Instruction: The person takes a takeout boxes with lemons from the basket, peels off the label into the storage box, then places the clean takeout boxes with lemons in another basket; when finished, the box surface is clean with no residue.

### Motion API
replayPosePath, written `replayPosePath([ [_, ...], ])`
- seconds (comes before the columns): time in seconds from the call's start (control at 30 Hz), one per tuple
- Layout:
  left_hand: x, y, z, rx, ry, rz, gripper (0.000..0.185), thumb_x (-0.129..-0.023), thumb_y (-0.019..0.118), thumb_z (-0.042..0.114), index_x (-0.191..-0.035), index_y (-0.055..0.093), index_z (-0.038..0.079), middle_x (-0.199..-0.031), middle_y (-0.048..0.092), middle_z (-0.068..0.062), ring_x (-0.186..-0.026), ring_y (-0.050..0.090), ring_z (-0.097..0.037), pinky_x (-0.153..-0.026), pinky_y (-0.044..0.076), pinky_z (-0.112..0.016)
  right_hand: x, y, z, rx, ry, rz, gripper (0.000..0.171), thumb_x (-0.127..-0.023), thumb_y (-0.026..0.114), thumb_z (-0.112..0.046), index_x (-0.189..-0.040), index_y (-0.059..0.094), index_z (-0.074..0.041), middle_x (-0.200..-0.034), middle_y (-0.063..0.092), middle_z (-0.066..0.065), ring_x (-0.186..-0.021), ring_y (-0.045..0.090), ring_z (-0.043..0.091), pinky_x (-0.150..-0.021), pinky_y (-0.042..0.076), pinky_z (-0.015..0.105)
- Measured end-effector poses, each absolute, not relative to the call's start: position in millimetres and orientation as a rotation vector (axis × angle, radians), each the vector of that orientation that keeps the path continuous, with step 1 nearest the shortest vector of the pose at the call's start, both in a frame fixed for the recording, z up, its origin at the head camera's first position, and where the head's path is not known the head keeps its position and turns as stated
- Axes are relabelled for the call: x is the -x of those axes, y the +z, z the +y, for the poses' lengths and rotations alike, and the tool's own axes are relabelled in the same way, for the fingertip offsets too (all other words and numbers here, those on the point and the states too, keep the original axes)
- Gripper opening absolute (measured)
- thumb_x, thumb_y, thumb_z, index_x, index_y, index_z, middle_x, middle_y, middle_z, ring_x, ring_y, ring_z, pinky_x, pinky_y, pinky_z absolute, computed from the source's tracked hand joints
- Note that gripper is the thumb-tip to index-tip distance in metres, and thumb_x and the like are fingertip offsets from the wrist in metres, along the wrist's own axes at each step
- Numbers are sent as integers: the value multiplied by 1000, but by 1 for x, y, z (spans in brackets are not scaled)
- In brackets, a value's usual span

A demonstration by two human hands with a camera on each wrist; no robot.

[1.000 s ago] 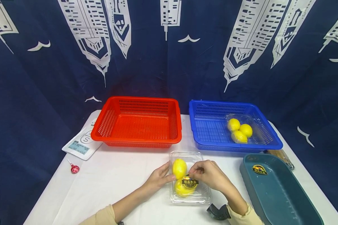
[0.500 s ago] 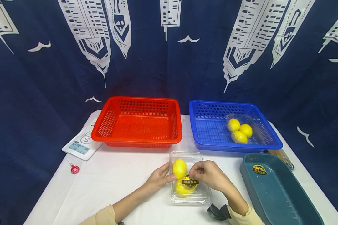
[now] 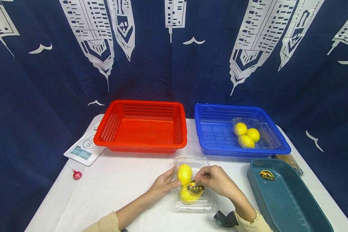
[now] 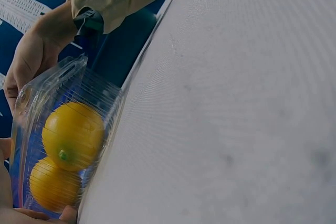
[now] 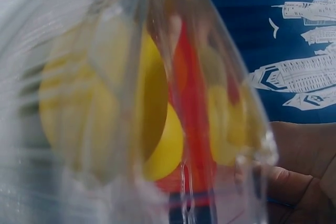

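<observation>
A clear plastic fruit box point(image 3: 204, 204) with yellow lemons point(image 3: 184, 174) inside lies on the white table. My left hand point(image 3: 162, 184) holds its left side, thumb on the lid and fingers along the wall. Over the lid, my right hand point(image 3: 216, 180) pinches the upper edge of a black label sticker point(image 3: 195, 188) with fruit and characters printed on it. Whether the sticker lies flat on the lid I cannot tell. Two lemons point(image 4: 72, 136) show through the ribbed wall in the left wrist view. In the right wrist view the box wall point(image 5: 121, 103) is blurred and close.
Behind stand a red basket point(image 3: 146, 149) and a blue basket point(image 3: 217, 151) holding another lemon box point(image 3: 246, 133). A teal tray point(image 3: 290, 196) with a similar sticker point(image 3: 267, 175) is at right. A scale point(image 3: 87, 146) and a red lollipop point(image 3: 77, 175) are at left.
</observation>
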State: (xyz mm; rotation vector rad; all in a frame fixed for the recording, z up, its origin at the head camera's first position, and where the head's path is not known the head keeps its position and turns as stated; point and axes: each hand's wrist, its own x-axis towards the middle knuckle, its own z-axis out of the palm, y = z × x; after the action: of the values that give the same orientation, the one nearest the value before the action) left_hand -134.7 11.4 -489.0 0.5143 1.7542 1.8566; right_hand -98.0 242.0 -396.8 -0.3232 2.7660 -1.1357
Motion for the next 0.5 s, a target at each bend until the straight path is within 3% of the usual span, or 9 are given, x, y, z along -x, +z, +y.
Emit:
replayPosePath([
  [0.5, 135, -489, 12, -516, 1858, 1751, 88, -92, 64, 36, -153, 15, -6, -161, 14, -22, -149, 15, -38, -119, 22, -45, 98, -397, 243, 328, -1164, 2732, 6, -84, 71, -13, -82, 71, -8, -69, 61, -4, -62, 52, 3, -57, 46, 18],
])
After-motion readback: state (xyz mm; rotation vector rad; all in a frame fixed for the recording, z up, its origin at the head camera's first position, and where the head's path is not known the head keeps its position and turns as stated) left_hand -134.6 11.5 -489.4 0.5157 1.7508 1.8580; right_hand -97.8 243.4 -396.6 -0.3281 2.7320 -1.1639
